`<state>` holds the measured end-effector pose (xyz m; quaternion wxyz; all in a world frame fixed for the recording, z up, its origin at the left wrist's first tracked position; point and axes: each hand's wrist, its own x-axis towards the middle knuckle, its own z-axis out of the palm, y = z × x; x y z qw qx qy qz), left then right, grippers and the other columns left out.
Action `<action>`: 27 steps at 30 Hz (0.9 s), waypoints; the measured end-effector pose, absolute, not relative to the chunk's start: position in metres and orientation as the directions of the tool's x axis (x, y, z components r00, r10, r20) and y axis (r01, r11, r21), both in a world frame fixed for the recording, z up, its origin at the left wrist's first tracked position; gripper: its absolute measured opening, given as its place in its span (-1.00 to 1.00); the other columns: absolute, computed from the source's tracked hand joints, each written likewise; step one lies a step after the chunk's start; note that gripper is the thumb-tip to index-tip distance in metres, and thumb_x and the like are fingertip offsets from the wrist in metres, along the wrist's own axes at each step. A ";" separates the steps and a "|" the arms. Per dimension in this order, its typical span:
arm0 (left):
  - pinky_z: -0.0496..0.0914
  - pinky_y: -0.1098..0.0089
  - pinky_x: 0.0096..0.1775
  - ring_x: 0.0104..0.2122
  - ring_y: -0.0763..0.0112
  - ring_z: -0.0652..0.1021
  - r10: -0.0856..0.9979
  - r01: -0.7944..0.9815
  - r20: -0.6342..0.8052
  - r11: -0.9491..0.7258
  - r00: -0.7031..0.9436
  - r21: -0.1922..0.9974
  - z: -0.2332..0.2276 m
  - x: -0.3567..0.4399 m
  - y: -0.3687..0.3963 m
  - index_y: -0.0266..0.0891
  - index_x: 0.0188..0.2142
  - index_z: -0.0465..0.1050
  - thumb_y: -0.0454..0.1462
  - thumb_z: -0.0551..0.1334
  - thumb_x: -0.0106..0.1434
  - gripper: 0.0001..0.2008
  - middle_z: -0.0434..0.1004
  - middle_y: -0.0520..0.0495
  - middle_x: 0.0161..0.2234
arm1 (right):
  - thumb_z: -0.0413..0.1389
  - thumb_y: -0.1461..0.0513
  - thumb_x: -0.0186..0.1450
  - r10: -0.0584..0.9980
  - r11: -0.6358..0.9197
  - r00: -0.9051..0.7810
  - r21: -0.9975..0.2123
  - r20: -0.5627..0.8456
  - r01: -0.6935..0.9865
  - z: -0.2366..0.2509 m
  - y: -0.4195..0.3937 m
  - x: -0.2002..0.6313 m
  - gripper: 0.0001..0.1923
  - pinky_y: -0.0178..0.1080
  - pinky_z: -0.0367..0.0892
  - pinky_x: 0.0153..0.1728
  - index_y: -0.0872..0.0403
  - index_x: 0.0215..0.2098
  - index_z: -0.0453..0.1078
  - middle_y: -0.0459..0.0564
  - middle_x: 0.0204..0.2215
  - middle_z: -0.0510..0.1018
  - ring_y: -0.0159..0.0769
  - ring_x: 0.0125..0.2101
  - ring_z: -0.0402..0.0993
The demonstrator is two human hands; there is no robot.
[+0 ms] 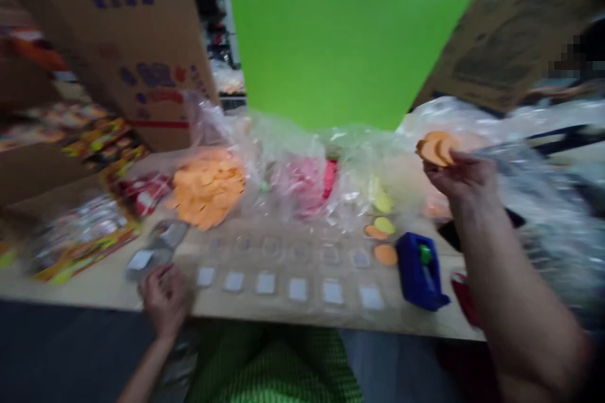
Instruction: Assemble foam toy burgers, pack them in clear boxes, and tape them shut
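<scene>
My right hand (460,173) is raised over the right side of the table and pinches a small stack of orange paper discs (435,148). My left hand (163,299) rests at the table's front edge, fingers curled on the left end of a clear plastic blister tray (283,264) with rows of round and square pockets. A few orange and yellow discs (382,233) lie at the tray's right end. A blue tape dispenser (418,271) stands just right of them. The picture is blurred.
Clear bags behind the tray hold orange discs (208,192), pink discs (307,186) and yellow ones. A green sheet (340,38) stands upright at the back between cardboard boxes (123,44). Colourful printed packets (80,239) lie at the left. Crumpled plastic film (543,201) fills the right.
</scene>
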<state>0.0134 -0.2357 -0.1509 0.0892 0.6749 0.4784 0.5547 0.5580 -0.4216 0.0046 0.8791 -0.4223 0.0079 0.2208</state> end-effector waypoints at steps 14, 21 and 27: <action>0.38 0.48 -0.37 -0.43 0.50 0.47 0.888 0.226 0.069 -0.189 0.454 0.956 -0.099 0.074 -0.252 -0.33 -0.24 0.48 -0.16 0.45 0.10 -0.66 0.51 -0.01 -0.38 | 0.26 0.39 0.03 0.910 0.097 0.364 -0.752 -0.198 -0.652 -0.125 -0.312 0.201 -0.80 -0.37 0.50 -0.44 0.10 -0.35 0.49 -0.06 -0.40 0.62 -0.34 -0.43 0.54; 0.43 0.53 -0.39 -0.42 0.50 0.53 0.877 0.068 -0.001 -0.036 0.480 0.997 -0.101 0.048 -0.241 -0.26 -0.21 0.43 -0.26 0.27 0.26 -0.86 0.53 0.03 -0.37 | 0.07 0.26 0.20 0.941 -0.080 0.124 -0.567 -0.313 -0.820 -0.125 -0.302 0.192 -0.70 -0.20 0.53 -0.47 0.12 -0.10 0.44 0.10 -0.22 0.63 -0.16 -0.31 0.58; 0.48 0.52 -0.38 -0.39 0.53 0.53 0.812 -0.146 -0.103 0.225 0.574 0.963 -0.081 0.045 -0.230 -0.29 -0.21 0.43 -0.29 0.35 0.20 -0.81 0.52 -0.01 -0.27 | -0.01 0.32 0.15 0.853 -0.094 0.110 -0.358 -0.510 -0.929 -0.124 -0.284 0.184 -0.61 -0.24 0.51 -0.49 0.10 -0.07 0.41 0.06 -0.34 0.62 -0.20 -0.41 0.56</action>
